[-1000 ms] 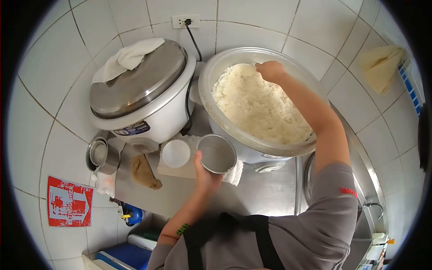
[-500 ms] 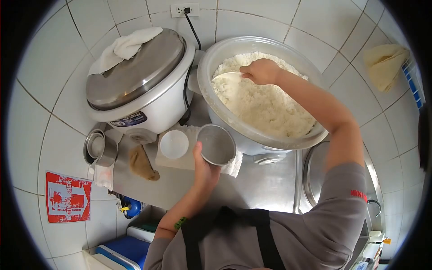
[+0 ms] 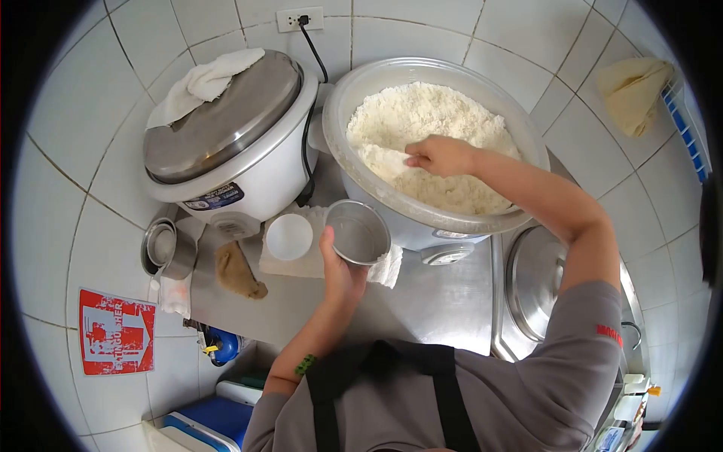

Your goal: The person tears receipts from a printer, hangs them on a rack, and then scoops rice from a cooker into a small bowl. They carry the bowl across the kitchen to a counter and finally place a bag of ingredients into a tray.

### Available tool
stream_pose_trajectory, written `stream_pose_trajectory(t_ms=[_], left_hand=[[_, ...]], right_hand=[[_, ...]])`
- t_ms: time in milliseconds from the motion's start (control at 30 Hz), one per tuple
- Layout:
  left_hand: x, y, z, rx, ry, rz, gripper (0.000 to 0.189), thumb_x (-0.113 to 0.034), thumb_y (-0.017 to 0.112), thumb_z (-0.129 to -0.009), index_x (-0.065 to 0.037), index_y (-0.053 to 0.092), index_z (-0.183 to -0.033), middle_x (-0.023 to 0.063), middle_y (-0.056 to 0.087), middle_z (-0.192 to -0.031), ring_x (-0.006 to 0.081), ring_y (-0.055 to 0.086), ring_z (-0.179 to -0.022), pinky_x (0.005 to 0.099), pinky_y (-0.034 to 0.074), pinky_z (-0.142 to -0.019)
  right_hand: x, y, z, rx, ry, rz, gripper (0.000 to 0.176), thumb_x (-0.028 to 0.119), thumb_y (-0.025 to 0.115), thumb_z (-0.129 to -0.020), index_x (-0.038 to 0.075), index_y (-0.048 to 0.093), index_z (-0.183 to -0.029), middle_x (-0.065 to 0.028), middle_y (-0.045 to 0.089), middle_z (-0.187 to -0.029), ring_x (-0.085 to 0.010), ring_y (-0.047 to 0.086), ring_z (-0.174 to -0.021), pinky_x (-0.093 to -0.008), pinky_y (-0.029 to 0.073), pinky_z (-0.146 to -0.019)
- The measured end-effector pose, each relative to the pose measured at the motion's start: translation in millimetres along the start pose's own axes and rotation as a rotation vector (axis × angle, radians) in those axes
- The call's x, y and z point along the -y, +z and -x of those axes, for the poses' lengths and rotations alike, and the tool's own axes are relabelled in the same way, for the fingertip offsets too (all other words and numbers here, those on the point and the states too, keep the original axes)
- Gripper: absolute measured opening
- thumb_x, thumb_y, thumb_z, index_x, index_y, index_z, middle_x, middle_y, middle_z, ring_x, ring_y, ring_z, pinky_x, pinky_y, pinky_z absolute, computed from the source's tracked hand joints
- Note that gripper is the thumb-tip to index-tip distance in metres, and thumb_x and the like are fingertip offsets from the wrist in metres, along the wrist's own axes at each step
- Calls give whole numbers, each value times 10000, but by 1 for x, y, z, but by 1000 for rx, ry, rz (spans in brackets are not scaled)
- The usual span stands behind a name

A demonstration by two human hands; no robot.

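Observation:
My left hand [image 3: 344, 277] grips a round metal bowl [image 3: 358, 232] by its side, tilted with its mouth upward. Its inside looks bare. Over the open rice cooker [image 3: 533, 154], my right hand [image 3: 442, 156] is closed around the handle of a white rice paddle [image 3: 393, 160]. The paddle's blade is in or against the cooked rice [image 3: 429, 105], and white grains blend with it, so its edge is hard to make out. Left of the bowl, a white round container [image 3: 289, 236] rests on a white cloth [image 3: 383, 270].
A second rice cooker [image 3: 279, 162] stands at left, its metal lid [image 3: 218, 124] shut under a white towel [image 3: 199, 83]. Nearby are a brown cloth [image 3: 237, 271] and metal cups [image 3: 177, 252]. A round metal lid [image 3: 531, 282] lies at right. A power cord [image 3: 309, 143] runs between the cookers.
My right hand has moved down and slightly right with the paddle, toward the near part of the rice. My left hand still holds the bowl in about the same place. The view has shifted slightly.

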State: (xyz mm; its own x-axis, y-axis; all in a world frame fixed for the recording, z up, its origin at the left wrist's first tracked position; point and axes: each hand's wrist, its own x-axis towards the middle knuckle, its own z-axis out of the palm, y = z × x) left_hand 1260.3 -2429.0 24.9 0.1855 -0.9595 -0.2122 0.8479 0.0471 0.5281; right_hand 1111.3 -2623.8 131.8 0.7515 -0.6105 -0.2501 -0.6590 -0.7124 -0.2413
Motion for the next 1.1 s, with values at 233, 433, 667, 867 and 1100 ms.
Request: stream_pose_trajectory(t_ms=[233, 433, 667, 867, 1100], left_hand=[[-8, -38, -25, 59, 140, 61, 666, -616, 331, -791, -125, 373, -1240, 69, 453, -1215, 258, 453, -1104, 410, 412, -858], [-68, -37, -23, 348, 180, 169, 757, -645, 386, -760, -85, 343, -1267, 94, 398, -1266, 283, 410, -1142, 437, 369, -926], [-85, 99, -33, 376, 179, -285, 659, -550, 474, -792, -101, 335, -1254, 123, 389, -1246, 301, 368, -1163, 523, 328, -937], [-53, 170, -75, 324, -92, -36, 674, -543, 454, -805, -80, 292, -1267, 161, 325, -1263, 338, 335, -1158, 536, 319, -944], [-79, 152, -83, 431, -153, 185, 715, -543, 461, -793, -59, 260, -1279, 196, 272, -1302, 364, 274, -1210, 538, 288, -980]], right_hand=[[-18, 14, 38, 51, -56, -172, 308, 285, 483, -859, -1, 484, -747, -103, 491, -589, -204, 455, -514, -347, 378, -501], [-19, -13, 61, 125, 295, -575, 248, 279, 496, -853, 69, 477, -722, 6, 399, -531, -52, 273, -350, -233, 181, -299], [10, -97, 87, -172, 330, -260, 351, 379, 449, -866, 45, 556, -865, -10, 440, -568, -62, 284, -345, -234, 219, -298], [61, -109, 85, -616, 178, 594, 180, 155, 505, -787, 29, 620, -842, -155, 615, -738, -283, 617, -671, -365, 487, -517], [-4, -111, 43, -603, 285, 716, 129, 64, 519, -724, 12, 631, -762, -145, 623, -760, -289, 621, -704, -383, 501, -572]])
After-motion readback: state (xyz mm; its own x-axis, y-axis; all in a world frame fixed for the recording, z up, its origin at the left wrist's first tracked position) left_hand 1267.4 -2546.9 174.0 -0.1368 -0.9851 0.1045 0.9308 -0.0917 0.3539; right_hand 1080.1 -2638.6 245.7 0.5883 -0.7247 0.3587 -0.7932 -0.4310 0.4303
